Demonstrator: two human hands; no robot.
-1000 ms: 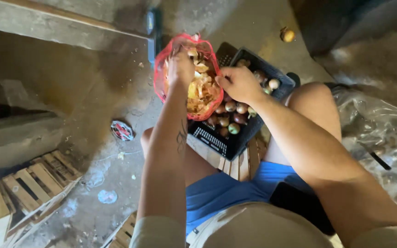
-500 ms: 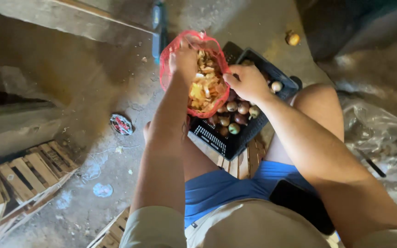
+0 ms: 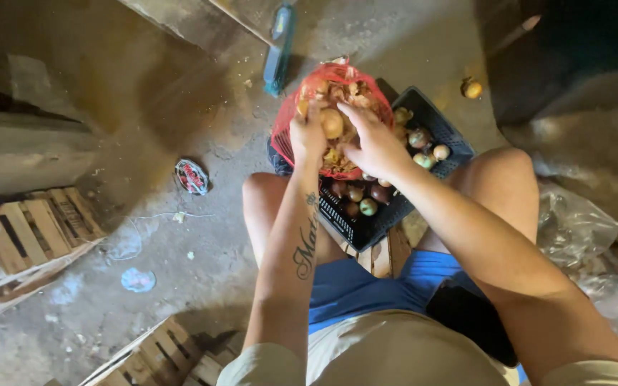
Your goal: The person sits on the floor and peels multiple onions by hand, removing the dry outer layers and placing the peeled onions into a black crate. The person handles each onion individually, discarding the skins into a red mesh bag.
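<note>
both hands [image 3: 345,139] in red mesh bag [image 3: 291,125]

1. Both forearms are reaching forward and converging, bare from the elbows.
2. The left hand [image 3: 309,136] is gripping with curled fingers, the tattooed inner forearm turning upward.
3. The right hand [image 3: 373,143] is pressing beside it, fingers spreading.

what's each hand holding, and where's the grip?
Left hand holds an onion by its side, over the red mesh bag. Right hand touches it too; its grip cannot be told.
</note>
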